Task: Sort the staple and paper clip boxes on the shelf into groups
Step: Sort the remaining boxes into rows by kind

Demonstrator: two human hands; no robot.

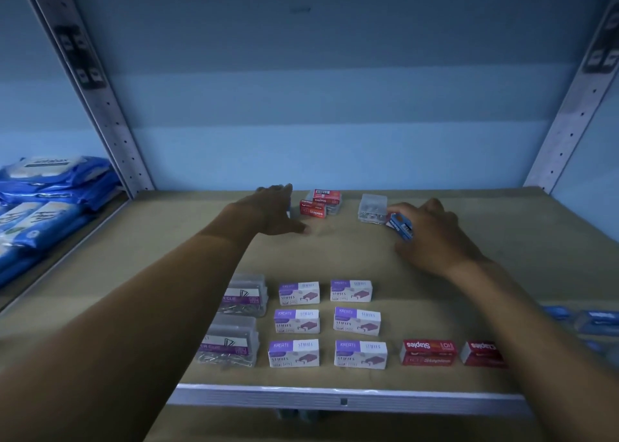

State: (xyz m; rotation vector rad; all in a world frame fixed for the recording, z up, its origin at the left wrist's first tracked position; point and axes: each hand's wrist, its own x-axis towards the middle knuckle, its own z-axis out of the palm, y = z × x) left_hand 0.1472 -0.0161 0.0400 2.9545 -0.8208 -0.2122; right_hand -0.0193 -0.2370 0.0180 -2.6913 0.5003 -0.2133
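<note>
Right hand (432, 237), at 2 o'clock on the shelf (469, 274), grips a blue staple box (400, 226) in curled fingers; box touches a clear paper clip box (371, 208). Left hand (273, 212) at 11 o'clock, fingers straight, holding nothing, just beside red staple boxes (320, 203) stacked at 12 o'clock. Front edge, 6 o'clock: six purple-and-white staple boxes (330, 322) in two columns; two clear clip boxes (237, 321) at 7 o'clock; two red staple boxes (450, 352) at 5 o'clock.
</note>
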